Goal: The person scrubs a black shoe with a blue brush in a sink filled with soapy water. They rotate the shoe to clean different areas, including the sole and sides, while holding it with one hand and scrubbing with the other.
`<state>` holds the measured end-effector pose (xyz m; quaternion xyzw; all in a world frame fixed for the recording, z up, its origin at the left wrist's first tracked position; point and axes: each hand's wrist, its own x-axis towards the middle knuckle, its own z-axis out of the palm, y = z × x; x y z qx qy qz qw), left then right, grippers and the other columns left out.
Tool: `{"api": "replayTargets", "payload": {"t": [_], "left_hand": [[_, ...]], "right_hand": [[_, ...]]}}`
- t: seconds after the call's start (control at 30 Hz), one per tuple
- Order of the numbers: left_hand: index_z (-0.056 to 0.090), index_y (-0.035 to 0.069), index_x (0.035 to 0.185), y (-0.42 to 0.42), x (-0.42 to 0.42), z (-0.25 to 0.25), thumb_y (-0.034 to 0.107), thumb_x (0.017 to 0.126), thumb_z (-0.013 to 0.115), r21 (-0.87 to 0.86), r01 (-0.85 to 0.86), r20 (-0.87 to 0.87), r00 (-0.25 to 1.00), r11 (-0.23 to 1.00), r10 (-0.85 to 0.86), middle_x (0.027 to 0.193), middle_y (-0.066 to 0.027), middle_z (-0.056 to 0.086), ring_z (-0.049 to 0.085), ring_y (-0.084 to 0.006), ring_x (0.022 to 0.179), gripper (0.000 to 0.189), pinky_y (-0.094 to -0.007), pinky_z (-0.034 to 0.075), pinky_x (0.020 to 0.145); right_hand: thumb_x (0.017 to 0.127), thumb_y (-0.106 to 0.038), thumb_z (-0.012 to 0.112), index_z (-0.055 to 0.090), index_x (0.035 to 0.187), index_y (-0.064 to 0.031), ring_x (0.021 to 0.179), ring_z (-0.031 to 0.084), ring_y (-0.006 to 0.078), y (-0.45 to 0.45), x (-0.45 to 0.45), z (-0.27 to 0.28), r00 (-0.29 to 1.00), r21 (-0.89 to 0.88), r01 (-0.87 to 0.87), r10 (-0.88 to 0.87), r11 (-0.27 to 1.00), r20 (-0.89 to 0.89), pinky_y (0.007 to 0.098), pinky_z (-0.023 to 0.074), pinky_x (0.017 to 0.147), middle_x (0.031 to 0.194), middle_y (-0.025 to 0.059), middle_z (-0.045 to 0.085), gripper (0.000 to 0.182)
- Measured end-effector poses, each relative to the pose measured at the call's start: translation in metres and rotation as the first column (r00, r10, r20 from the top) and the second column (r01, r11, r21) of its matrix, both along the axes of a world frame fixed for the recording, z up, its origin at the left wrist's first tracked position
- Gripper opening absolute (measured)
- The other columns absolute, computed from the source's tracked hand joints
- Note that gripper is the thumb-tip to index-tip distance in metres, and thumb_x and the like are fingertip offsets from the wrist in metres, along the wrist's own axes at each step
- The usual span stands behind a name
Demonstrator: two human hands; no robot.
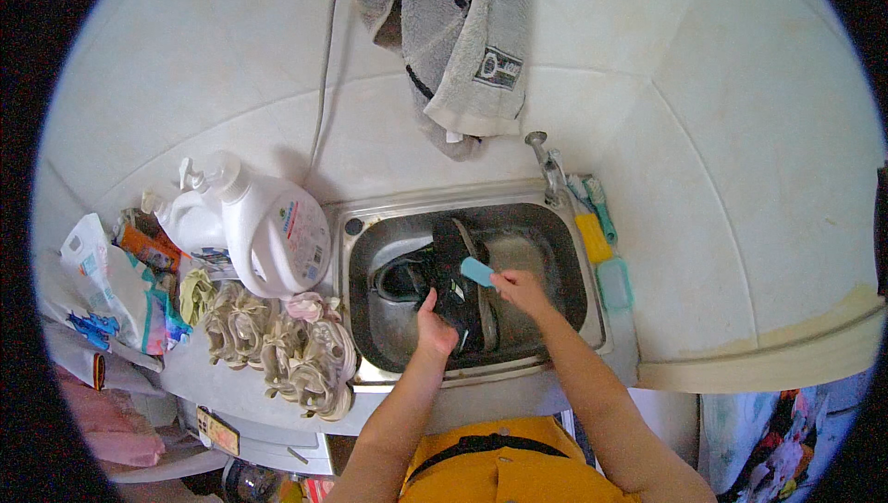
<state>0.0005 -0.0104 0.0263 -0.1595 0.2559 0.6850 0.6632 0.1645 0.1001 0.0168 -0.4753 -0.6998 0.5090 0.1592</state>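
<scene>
A black shoe (451, 288) lies on its side in the stainless steel sink (602, 326), its sole edge towards the right. My left hand (437, 326) rests at the shoe's near left side with the thumb raised, steadying it; the fingers are partly hidden behind it. My right hand (519, 289) grips a light blue brush (477, 272) by one end and holds it against or just over the shoe's sole side. The brush's bristles are not visible. A second black shoe (401, 277) seems to lie at the left of the sink.
Several beige shoes (305, 364) and large white detergent bottles (277, 239) stand left of the sink. The faucet (551, 173) is at its back right corner. Brushes (600, 208), a yellow sponge (593, 238) and a green soap dish (615, 284) line the right side. A grey towel (451, 52) hangs above.
</scene>
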Motion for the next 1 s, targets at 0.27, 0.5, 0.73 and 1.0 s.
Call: {"api": "replayTargets", "payload": {"t": [0.27, 0.5, 0.73, 1.0], "left_hand": [[0.055, 0.006, 0.114, 0.002, -0.004, -0.036, 0.03, 0.088, 0.05, 0.073, -0.034, 0.042, 0.999, 0.997, 0.031, 0.115, -0.0093, 0.058, 0.053, -0.0287, 0.106, 0.036, -0.0426, 0.037, 0.096], [0.055, 0.006, 0.113, 0.003, -0.001, -0.021, 0.032, 0.086, 0.051, 0.011, -0.004, 0.026, 1.0, 1.0, 0.004, 0.116, -0.01, 0.057, 0.051, -0.0303, 0.107, 0.038, -0.0454, 0.036, 0.097], [0.055, 0.006, 0.113, 0.004, -0.002, -0.021, 0.031, 0.087, 0.05, 0.068, -0.007, 0.052, 0.999, 0.998, 0.003, 0.115, -0.0103, 0.057, 0.052, -0.0301, 0.106, 0.036, -0.0451, 0.037, 0.096], [0.055, 0.006, 0.112, 0.004, -0.003, -0.031, 0.03, 0.088, 0.048, 0.071, -0.035, 0.081, 0.996, 0.997, 0.029, 0.112, -0.01, 0.059, 0.053, -0.0303, 0.104, 0.034, -0.0449, 0.039, 0.095]], "right_hand": [[0.083, -0.047, 0.056, 0.06, 0.074, -0.0063, 0.051, 0.042, 0.0078, -0.01, 0.033, 0.025, 0.895, -0.403, -0.405, 0.446, 0.821, 0.009, 0.0238, 0.0331, 0.046, 0.058, -0.0022, 0.048, 0.042], [0.083, -0.043, 0.055, 0.062, 0.085, -0.0058, 0.066, 0.056, 0.02, 0.014, 0.064, -0.013, 0.937, -0.201, -0.068, 0.132, 0.977, 0.325, 0.0332, 0.0426, 0.057, 0.071, 0.0084, 0.058, 0.037], [0.085, -0.028, 0.052, 0.059, 0.097, 0.0006, 0.085, 0.06, 0.0361, 0.02, 0.075, -0.088, 0.68, 0.045, -0.236, 0.132, 0.971, 0.721, 0.0445, 0.0461, 0.071, 0.093, 0.0206, 0.062, 0.032], [0.087, -0.031, 0.055, 0.056, 0.078, -0.006, 0.056, 0.049, 0.0117, 0.015, 0.058, -0.031, 0.997, -0.415, -0.05, 0.023, 0.909, -0.071, 0.0256, 0.0376, 0.051, 0.065, 0.001, 0.053, 0.027]]}}
